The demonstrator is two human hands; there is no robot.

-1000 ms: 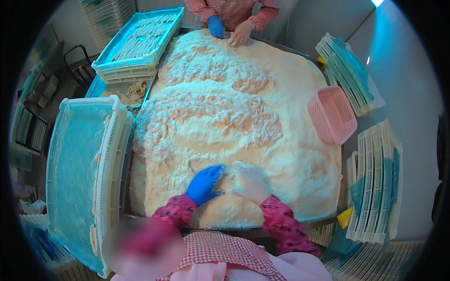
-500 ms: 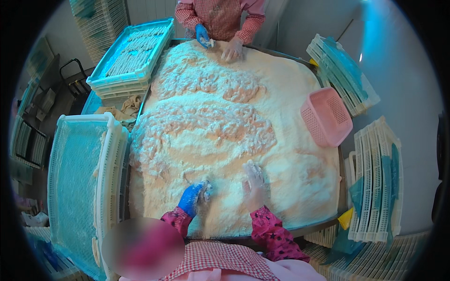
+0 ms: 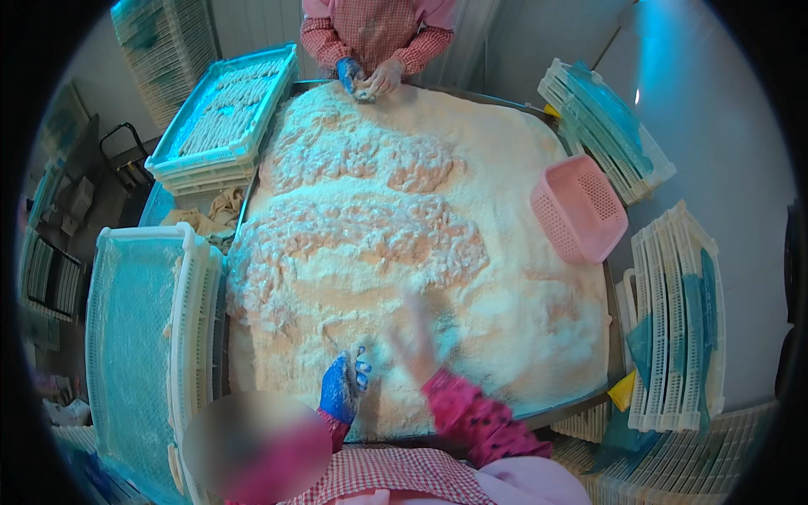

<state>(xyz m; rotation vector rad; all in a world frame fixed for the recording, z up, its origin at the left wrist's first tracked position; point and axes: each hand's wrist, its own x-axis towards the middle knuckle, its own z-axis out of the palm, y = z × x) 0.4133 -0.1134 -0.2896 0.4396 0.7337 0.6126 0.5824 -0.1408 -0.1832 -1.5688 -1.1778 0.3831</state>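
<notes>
My left hand (image 3: 341, 387), in a blue glove dusted white, is low over the powder near the table's front edge. Its fingers are curled, and what they hold, if anything, I cannot make out. To its right, my right hand (image 3: 414, 341) in a thin pale glove is smeared by motion above the powder. Thumb and fingers look apart, with nothing seen between them. White, flour-like powder (image 3: 530, 320) covers the table. Beyond my hands lie two heaps of pale pinkish, powder-coated pieces (image 3: 353, 223), too blurred to name.
A co-worker (image 3: 374, 38) at the far edge holds a small coated piece. Trays with rows of coated pieces (image 3: 231, 105) stand far left, and stacked mesh trays (image 3: 135, 311) nearer left. A pink basket (image 3: 560, 210) sits at right, beside upright white trays (image 3: 673, 328).
My right hand has swung left toward my left hand. My left hand has drawn slightly nearer to me and turned. The co-worker's two hands have come together around a piece.
</notes>
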